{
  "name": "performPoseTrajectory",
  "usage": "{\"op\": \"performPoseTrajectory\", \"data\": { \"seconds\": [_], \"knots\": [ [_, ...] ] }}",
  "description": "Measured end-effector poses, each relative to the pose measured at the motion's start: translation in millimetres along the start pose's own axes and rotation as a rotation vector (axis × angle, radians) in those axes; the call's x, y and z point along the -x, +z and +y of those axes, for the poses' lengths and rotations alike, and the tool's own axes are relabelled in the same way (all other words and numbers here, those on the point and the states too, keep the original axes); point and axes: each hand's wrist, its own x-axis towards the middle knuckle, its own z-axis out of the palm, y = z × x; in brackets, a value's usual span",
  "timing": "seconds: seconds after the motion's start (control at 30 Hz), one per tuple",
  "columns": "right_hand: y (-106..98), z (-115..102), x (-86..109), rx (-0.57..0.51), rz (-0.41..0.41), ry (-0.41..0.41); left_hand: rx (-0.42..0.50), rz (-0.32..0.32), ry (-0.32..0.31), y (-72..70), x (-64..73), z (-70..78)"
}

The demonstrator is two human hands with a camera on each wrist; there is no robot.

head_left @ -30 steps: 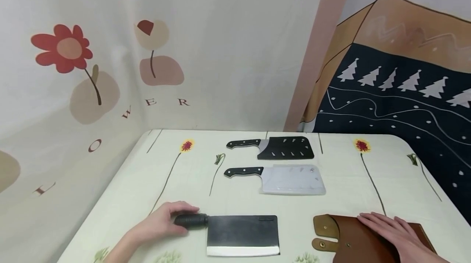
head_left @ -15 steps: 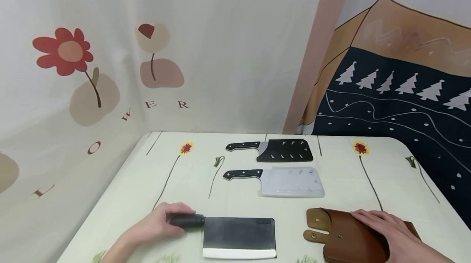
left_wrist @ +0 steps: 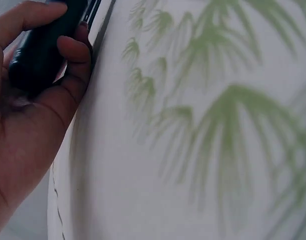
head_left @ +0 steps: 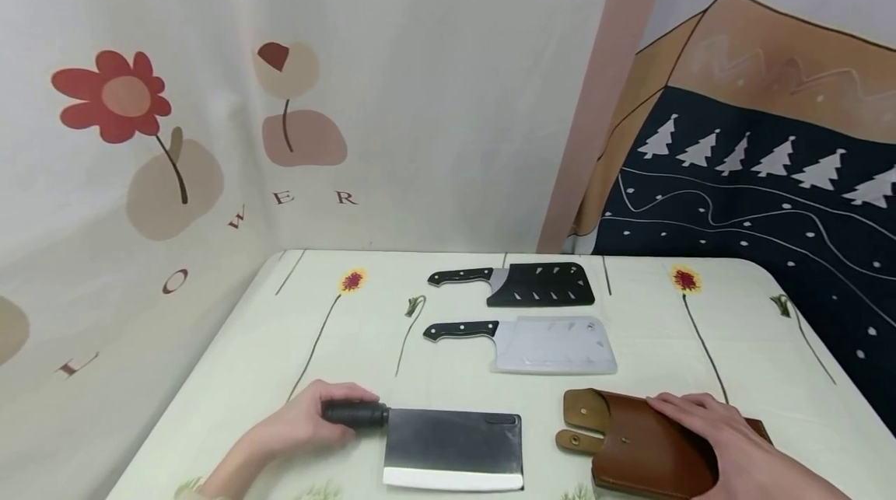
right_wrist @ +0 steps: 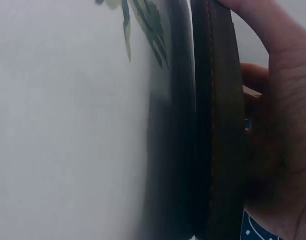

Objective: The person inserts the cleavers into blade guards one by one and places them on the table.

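A cleaver (head_left: pixel 455 438) with a dark blade and a bright lower edge lies near the front of the table, handle to the left. My left hand (head_left: pixel 301 426) curls around its black handle (left_wrist: pixel 40 50), the thumb on the near side and fingers on the far side. To the right of the blade is a brown leather knife sheath (head_left: pixel 644 445), its two tan snap straps pointing left. My right hand (head_left: pixel 721 438) spans the sheath from above and grips it by its long edges. In the right wrist view, the stitched edge of the sheath (right_wrist: pixel 225 125) stands beside the palm.
Behind the dark cleaver lies a black-handled cleaver in a whitish translucent cover (head_left: pixel 556 346). Farther back is another cleaver in a black cover (head_left: pixel 549 284). A flower-print cloth (head_left: pixel 280 360) covers the table, and printed curtains (head_left: pixel 434 96) hang at the back and sides.
My right hand has brought the leather sheath leftward, closer to the dark cleaver's blade. The left hand stays at the cleaver's handle. Both covered cleavers lie where they were.
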Motion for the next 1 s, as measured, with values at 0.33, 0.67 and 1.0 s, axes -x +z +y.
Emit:
{"op": "performPoseTrajectory", "data": {
  "seconds": [0.33, 0.67, 1.0],
  "knots": [
    [-3, -12, -8.2, -0.015, 0.005, -0.027, 0.128, 0.02, -0.111, 4.4, -1.3, 0.2],
    [-14, -22, -24.3, 0.142, 0.189, -0.236, 0.257, 0.051, -0.121, -0.5, -8.7, 10.2],
    [-20, -42, -48.4, 0.16, 0.26, -0.325, 0.331, 0.168, -0.077, -7.6, -18.7, 11.0]
  ]
}}
